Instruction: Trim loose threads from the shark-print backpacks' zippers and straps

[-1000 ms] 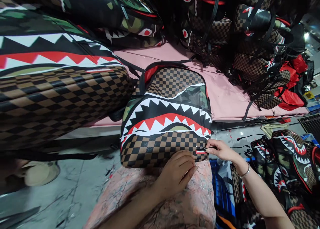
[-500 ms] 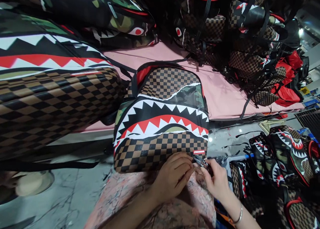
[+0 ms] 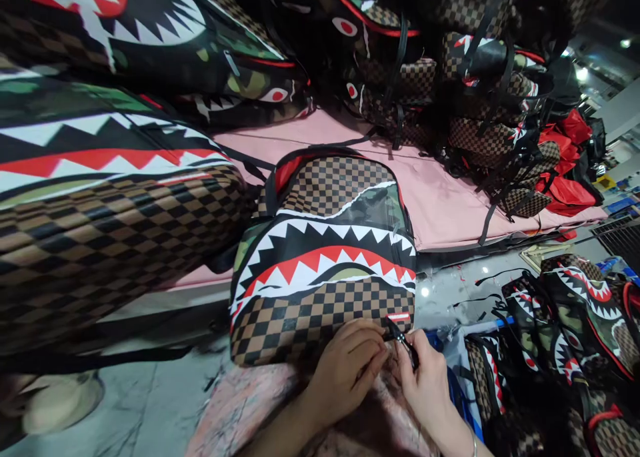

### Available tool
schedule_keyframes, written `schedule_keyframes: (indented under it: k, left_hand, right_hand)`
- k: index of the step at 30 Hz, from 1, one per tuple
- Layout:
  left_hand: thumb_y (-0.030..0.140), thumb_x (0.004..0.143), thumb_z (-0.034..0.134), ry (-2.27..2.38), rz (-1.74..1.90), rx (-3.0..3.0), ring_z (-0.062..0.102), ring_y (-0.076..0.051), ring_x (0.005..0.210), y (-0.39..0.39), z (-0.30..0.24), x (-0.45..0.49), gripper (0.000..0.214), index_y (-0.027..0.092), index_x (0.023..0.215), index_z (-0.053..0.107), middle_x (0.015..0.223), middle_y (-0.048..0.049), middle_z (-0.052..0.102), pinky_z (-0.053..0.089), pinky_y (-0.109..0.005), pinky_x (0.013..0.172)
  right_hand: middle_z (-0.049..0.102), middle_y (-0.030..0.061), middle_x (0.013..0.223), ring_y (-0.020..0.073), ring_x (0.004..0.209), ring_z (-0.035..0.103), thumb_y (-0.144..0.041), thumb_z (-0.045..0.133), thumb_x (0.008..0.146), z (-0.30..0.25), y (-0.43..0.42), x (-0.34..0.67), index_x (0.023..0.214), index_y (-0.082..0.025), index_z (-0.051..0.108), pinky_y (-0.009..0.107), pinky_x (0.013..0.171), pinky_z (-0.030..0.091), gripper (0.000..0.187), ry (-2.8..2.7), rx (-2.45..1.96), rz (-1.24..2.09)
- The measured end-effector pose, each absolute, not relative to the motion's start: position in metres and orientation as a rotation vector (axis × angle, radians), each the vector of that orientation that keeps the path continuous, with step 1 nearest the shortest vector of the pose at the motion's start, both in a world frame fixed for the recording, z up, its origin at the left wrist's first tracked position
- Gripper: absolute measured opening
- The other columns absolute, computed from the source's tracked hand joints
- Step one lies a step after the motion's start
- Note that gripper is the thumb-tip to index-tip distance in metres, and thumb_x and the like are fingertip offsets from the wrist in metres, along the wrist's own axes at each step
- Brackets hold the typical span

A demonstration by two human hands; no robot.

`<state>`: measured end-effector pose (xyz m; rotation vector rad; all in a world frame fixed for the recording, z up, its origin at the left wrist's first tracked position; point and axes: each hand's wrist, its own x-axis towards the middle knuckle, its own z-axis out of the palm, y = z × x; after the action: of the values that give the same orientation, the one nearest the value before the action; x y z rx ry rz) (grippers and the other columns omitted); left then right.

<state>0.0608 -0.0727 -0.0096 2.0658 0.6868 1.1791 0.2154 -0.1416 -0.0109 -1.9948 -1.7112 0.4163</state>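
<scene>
A backpack [image 3: 325,270] with brown checks, camouflage and a red and white shark-mouth print stands upright on my lap, leaning against the pink table. My left hand [image 3: 347,370] rests curled at its bottom edge, fingers bent toward a small black tool. My right hand [image 3: 425,384] is closed around that small black tool [image 3: 403,340], perhaps snips, just under the red and white label [image 3: 399,317] at the bag's lower right corner.
A pink table [image 3: 440,190] carries piles of matching backpacks at the left [image 3: 100,197] and back [image 3: 450,64]. More bags lie in a heap at the right on the floor [image 3: 570,324]. Red linings [image 3: 565,190] lie at the far right.
My right hand dropped from the label on the bag's side down to its bottom corner and met my left hand. The view tilted so the bag sits lower.
</scene>
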Motion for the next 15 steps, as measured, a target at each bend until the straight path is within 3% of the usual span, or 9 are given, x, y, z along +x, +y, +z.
schedule_keyframes:
  k: [3, 5, 8, 11, 15]
  left_hand:
    - [0.013, 0.083, 0.045, 0.714, 1.132, 2.135, 0.058, -0.016, 0.089, -0.073, -0.008, 0.056, 0.016, 0.018, 0.074, 0.058, 0.078, -0.0040, 0.065, 0.046, -0.029, 0.083]
    - [0.019, 0.083, 0.046, 0.795, 1.083, 2.277, 0.057, -0.017, 0.096, -0.071, -0.009, 0.050, 0.015, 0.019, 0.090, 0.059, 0.091, -0.0061, 0.066, 0.044, -0.030, 0.087]
    - [0.034, 0.079, 0.052, 1.042, 0.978, 2.587, 0.050, -0.026, 0.112, -0.063, -0.015, 0.032, 0.043, 0.020, 0.119, 0.050, 0.118, -0.0096, 0.059, 0.035, -0.045, 0.098]
    - [0.032, 0.074, 0.051, 1.323, 0.839, 2.805, 0.043, -0.036, 0.119, -0.052, -0.032, 0.010, 0.054, 0.017, 0.125, 0.047, 0.130, -0.0145, 0.050, 0.029, -0.055, 0.098]
    - [0.016, 0.070, 0.044, 1.334, 0.834, 3.003, 0.053, -0.031, 0.111, -0.037, -0.059, -0.009, 0.049, 0.015, 0.118, 0.055, 0.122, -0.0143, 0.057, 0.037, -0.044, 0.094]
  right_hand:
    - [0.062, 0.0020, 0.072, 0.0153, 0.063, 0.058, -0.027, 0.042, 0.088, -0.011, -0.138, 0.219, 0.085, -0.019, 0.049, 0.022, 0.056, 0.037, 0.011, -1.664, -1.917, 0.497]
    - [0.059, -0.0003, 0.067, 0.0131, 0.058, 0.056, -0.028, 0.044, 0.087, -0.008, -0.135, 0.224, 0.080, -0.019, 0.050, 0.021, 0.055, 0.037, 0.013, -1.659, -1.847, 0.588]
    - [0.055, -0.0021, 0.064, 0.0113, 0.058, 0.051, -0.032, 0.045, 0.087, -0.005, -0.126, 0.235, 0.078, -0.018, 0.051, 0.020, 0.055, 0.037, 0.018, -1.508, -1.770, 0.680]
    - [0.053, -0.0030, 0.061, 0.0111, 0.057, 0.049, -0.040, 0.048, 0.084, -0.015, -0.113, 0.246, 0.076, -0.018, 0.052, 0.020, 0.054, 0.039, 0.024, -1.174, -1.684, 0.655]
    - [0.055, -0.0028, 0.054, 0.0118, 0.044, 0.049, -0.054, 0.051, 0.078, -0.055, -0.091, 0.256, 0.071, -0.018, 0.054, 0.023, 0.044, 0.040, 0.036, -0.686, -1.484, 0.721]
